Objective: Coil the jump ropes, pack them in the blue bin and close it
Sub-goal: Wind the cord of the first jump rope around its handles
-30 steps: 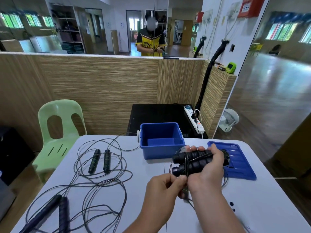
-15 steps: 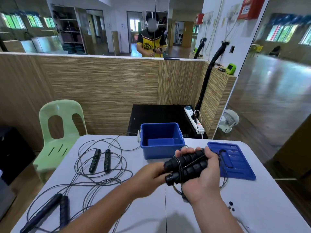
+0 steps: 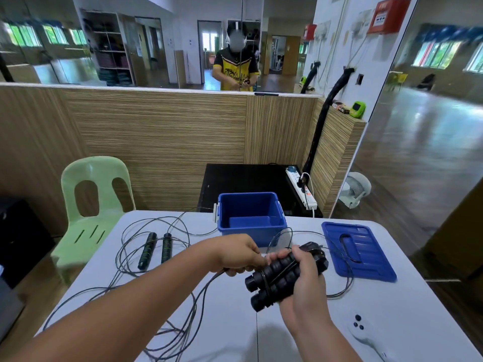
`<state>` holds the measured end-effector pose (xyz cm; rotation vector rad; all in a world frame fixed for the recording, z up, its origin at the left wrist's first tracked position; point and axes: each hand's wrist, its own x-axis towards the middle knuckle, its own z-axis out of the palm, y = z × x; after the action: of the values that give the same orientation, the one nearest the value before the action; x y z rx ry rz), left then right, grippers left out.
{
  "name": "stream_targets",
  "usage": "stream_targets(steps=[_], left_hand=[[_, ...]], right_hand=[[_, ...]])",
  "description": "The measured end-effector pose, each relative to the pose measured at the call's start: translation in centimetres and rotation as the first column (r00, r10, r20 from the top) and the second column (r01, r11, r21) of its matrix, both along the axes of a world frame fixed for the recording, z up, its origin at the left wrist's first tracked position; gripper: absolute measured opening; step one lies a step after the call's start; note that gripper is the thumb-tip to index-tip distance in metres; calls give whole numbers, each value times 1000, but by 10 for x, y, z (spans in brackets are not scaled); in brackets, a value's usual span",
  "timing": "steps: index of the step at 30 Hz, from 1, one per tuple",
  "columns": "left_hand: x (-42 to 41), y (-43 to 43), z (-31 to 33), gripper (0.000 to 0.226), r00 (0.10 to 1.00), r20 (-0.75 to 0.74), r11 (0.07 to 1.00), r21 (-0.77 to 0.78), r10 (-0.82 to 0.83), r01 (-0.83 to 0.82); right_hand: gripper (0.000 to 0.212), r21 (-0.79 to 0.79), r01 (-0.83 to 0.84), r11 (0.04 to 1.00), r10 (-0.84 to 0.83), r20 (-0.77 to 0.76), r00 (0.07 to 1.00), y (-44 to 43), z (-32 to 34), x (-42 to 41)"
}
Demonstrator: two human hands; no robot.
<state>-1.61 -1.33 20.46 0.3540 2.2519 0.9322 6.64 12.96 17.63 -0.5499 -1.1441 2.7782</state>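
Note:
My right hand grips the two black ribbed handles of a jump rope held side by side, above the white table. Thin black cord crosses the handles and loops out to the right over the blue lid. My left hand pinches that cord just left of the handles. The open blue bin stands empty behind my hands. A second jump rope with green-banded handles lies uncoiled at the left.
More loose black cord trails across the table's left front, partly under my left forearm. A green plastic chair stands at the table's left. A power strip lies on a black surface behind the bin.
My left hand has moved up and to the left of the handles, drawing the cord around them. My right hand tilted the handles and lowered them slightly.

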Motion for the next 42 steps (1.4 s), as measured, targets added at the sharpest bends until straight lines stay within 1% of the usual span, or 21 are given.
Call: stream_targets(steps=[3,6,8,9,11,12,14,15,17,18,20,22,24,27,28,30,33,35,38,40,42], left_hand=[[0,8,7,32,999,28,998,-55,32,-31],[3,13,12,36,995,9,990,-99,98,-97],[4,17,13,32,988,0,984,-86,157,-157],[6,18,16,29,987,-24,982,-107,157,-158],[9,21,19,24,987,-148,976,-196,66,-94],[10,22,19,23,976,-212,970,-224,43,-91],[15,26,19,31,935,-350,956,-288,-50,-57],[17,28,19,36,914,-399,946,-317,-71,-65],[18,32,19,40,883,-447,911,-408,-144,-58],[19,33,18,40,872,-462,901,-430,-163,-59],[20,35,15,35,860,-483,895,-440,-165,-76],[24,37,17,33,837,-526,902,-420,-151,-101],[27,39,18,33,843,-527,912,-390,-109,-126],[38,43,23,33,839,-538,919,-368,-84,-144],[41,43,22,31,827,-559,931,-327,-55,-159],[49,45,19,28,811,-585,954,-239,8,-181],[63,50,8,28,829,-550,975,-112,101,-193],[70,51,2,26,809,-563,977,-16,169,-215],[76,49,-7,26,766,-586,964,115,262,-241],[80,48,-14,26,747,-580,946,189,324,-263],[84,48,-18,26,746,-550,926,251,375,-280]], right_hand=[[21,49,21,999,-23,31,999,-1,1,-2],[22,79,59,995,-61,19,998,0,2,-6],[25,113,81,990,-83,15,996,0,0,-8],[28,131,90,987,-94,20,995,-1,0,-9],[33,154,97,983,-104,36,994,-2,-4,-11],[34,168,99,981,-107,42,993,-3,-5,-11],[31,214,112,970,-125,49,991,-4,-7,-12],[27,239,122,963,-139,54,989,-5,-9,-13],[14,278,141,950,-163,60,985,-6,-11,-17],[13,294,147,944,-173,62,983,-6,-11,-19],[20,332,162,929,-194,65,979,-7,-13,-24],[26,359,180,916,-219,69,973,-8,-15,-28],[30,371,200,907,-242,69,968,-7,-15,-31],[28,336,246,909,-267,17,964,-4,-11,-35],[28,312,261,914,-274,-2,962,-2,-9,-37],[36,253,291,923,-298,-11,955,0,-4,-40],[42,233,329,915,-342,16,940,2,2,-45],[39,217,345,913,-357,16,934,4,5,-46],[26,168,379,910,-388,24,921,6,6,-46],[27,144,394,908,-400,11,917,4,7,-45],[28,114,402,909,-403,-9,915,3,10,-44]])
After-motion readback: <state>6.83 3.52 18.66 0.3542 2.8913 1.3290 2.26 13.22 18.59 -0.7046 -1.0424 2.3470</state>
